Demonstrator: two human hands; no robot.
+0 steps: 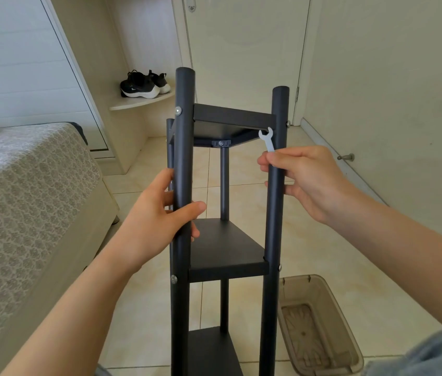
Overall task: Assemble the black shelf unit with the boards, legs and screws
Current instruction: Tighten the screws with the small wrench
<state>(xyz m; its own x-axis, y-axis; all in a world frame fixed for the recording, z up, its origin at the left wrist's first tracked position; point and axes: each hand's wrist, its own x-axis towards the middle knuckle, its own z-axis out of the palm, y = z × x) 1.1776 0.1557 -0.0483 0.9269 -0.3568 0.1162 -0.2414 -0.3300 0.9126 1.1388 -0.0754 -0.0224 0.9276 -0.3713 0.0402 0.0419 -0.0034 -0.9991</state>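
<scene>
The black shelf unit (228, 248) stands upright in front of me, with three boards fixed between round black legs. Silver screw heads (178, 110) show on the legs at the board levels. My left hand (160, 213) wraps around the near left leg (183, 147) between the top and middle boards. My right hand (304, 180) grips the near right leg (276, 213) and also pinches a small flat silver wrench (267, 139), which points up toward the top board (230, 118). A bracket with a bolt (221, 143) sits under the top board at the back leg.
A bed with a patterned cover (24, 199) stands close on the left. A translucent brown plastic bin (320, 324) lies on the tiled floor at the right. Black sneakers (144, 85) rest on a corner shelf. A closed door (244, 50) and a doorstop (346, 157) lie beyond.
</scene>
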